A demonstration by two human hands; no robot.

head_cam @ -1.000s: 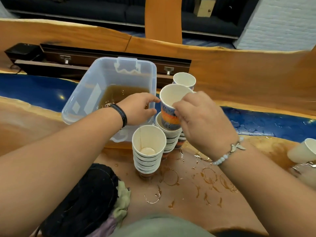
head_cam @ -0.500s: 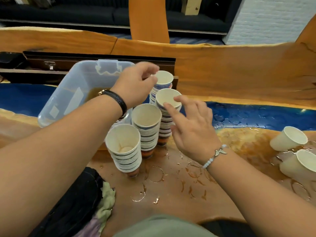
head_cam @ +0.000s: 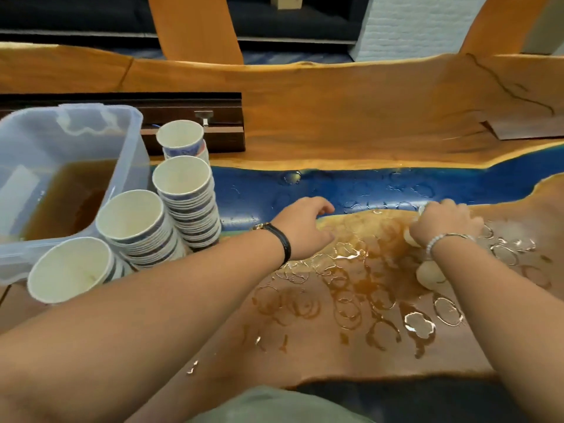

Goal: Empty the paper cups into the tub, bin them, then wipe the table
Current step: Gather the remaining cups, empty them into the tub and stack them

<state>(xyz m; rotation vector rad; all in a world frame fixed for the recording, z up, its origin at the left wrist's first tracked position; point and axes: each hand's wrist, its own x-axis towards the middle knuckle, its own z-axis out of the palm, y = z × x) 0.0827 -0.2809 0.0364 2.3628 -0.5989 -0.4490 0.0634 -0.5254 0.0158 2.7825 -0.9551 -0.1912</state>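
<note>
Gripping toppled paper cup [head_cam: 409, 236] on wet tabletop [head_cam: 305, 346], our right hand [head_cam: 442, 222] curled fingers [head_cam: 467, 221] over it; second cup [head_cam: 430, 274] lay just nearside of those fingers. Our left hand [head_cam: 302, 224] hung empty, fingers loosely spread. We judged cup light, crushable, slick: hold mid-wall, gently.

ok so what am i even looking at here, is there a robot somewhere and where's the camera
No robot here: these are a person's two bare hands, filmed by one wide-angle camera worn on the head, looking forward and down. On the wooden table sit a clear tub holding brown liquid, four stacks of paper cups beside it, and wet brown rings spilled all over. The left hand is open and holds nothing. The right hand curls over a loose cup, mostly hidden beneath it; a second cup lies by that wrist.
</note>
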